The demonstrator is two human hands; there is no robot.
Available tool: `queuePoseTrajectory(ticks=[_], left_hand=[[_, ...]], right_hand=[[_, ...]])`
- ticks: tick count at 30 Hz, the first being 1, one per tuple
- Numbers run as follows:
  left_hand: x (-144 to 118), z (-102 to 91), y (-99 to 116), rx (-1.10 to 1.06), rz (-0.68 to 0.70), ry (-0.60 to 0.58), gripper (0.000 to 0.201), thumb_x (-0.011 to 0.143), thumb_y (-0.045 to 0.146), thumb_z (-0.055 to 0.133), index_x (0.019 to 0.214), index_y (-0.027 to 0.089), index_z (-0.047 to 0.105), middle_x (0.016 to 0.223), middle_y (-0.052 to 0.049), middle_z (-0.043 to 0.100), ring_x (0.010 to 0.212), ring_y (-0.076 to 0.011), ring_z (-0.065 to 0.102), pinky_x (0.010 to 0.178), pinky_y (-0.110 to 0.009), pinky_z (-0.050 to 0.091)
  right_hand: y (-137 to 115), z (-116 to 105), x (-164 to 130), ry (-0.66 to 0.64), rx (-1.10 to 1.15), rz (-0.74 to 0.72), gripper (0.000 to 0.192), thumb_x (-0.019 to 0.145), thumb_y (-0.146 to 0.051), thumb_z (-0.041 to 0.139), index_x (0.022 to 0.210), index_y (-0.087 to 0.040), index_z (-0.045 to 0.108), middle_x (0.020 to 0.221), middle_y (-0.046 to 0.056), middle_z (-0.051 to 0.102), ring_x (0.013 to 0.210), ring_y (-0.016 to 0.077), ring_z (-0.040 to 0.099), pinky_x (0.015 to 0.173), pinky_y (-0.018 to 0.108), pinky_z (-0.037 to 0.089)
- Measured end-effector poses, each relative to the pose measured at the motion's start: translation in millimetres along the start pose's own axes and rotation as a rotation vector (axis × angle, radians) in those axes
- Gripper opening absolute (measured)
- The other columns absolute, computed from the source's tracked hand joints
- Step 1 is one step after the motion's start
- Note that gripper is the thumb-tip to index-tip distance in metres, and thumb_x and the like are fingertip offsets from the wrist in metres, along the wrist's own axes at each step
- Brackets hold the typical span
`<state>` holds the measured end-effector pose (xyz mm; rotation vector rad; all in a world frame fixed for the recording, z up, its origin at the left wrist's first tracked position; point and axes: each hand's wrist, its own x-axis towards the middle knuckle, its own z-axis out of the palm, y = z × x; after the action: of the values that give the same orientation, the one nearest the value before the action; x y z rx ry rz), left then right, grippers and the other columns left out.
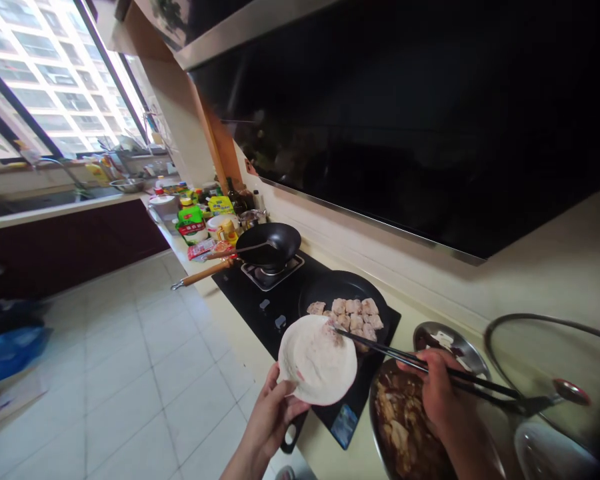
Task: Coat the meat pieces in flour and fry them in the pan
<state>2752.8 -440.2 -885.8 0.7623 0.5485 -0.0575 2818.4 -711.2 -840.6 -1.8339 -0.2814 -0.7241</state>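
Observation:
My left hand (276,412) grips the lower left rim of a white plate (300,360) dusted with pale powder, fingers under it and thumb on top. My right hand (436,383) is closed round a pair of dark chopsticks (387,350). Their tips touch a small floury piece (334,331) at the plate's upper right edge. Behind the plate is a black frying pan (325,285) holding several pale coated pieces of food (354,307). The plate hides the pan's near side. Below my right hand stands a metal bowl of meat in brown sauce (397,420).
A black wok (280,240) with a wooden handle sits on the far burner of the black stove (250,307). A metal dish (453,337) and a glass lid (555,393) lie at right. Bottles and packets (193,220) crowd the far counter. The range hood (380,133) overhangs everything.

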Motion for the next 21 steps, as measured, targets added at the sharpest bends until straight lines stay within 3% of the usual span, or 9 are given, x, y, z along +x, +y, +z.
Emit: queuePoseTrajectory(ticks=[5, 10, 16, 21], left_hand=[[25.6, -16.5, 17.0, -0.029, 0.034, 0.091, 0.063, 0.062, 0.006, 0.071, 0.118, 0.022, 0.048, 0.086, -0.001, 0.069, 0.055, -0.0146, 0.066, 0.051, -0.029, 0.061], [27.9, -52.0, 31.3, -0.065, 0.04, 0.214, 0.064, 0.063, 0.004, 0.074, 0.119, 0.025, 0.052, 0.096, 0.0, 0.069, 0.067, -0.0143, 0.068, 0.06, -0.027, 0.062], [15.5, -85.9, 43.9, -0.077, 0.079, 0.335, 0.058, 0.065, 0.006, 0.073, 0.117, 0.029, 0.059, 0.103, 0.001, 0.071, 0.085, -0.0177, 0.07, 0.074, -0.028, 0.061], [14.9, -99.3, 47.6, -0.13, 0.082, 0.437, 0.063, 0.061, 0.007, 0.073, 0.118, 0.03, 0.06, 0.108, -0.001, 0.071, 0.082, -0.0184, 0.069, 0.071, -0.03, 0.061]], right_hand=[[12.5, 47.6, 38.9, 0.087, 0.21, 0.273, 0.03, 0.088, -0.047, 0.055, 0.076, -0.021, 0.06, 0.067, 0.001, 0.066, 0.05, 0.0178, 0.065, 0.047, 0.03, 0.056], [36.3, 104.6, 65.2, 0.135, 0.263, 0.476, 0.036, 0.082, -0.056, 0.059, 0.079, -0.019, 0.058, 0.069, 0.001, 0.067, 0.051, 0.0178, 0.066, 0.05, 0.029, 0.055], [79.5, 164.1, 63.7, 0.187, 0.265, 0.573, 0.04, 0.078, -0.059, 0.061, 0.077, -0.019, 0.058, 0.065, 0.0, 0.067, 0.051, 0.0181, 0.066, 0.053, 0.029, 0.056], [106.4, 179.2, 57.6, 0.203, 0.212, 0.593, 0.043, 0.075, -0.062, 0.061, 0.074, -0.02, 0.058, 0.061, 0.001, 0.066, 0.049, 0.0195, 0.066, 0.05, 0.031, 0.057]])
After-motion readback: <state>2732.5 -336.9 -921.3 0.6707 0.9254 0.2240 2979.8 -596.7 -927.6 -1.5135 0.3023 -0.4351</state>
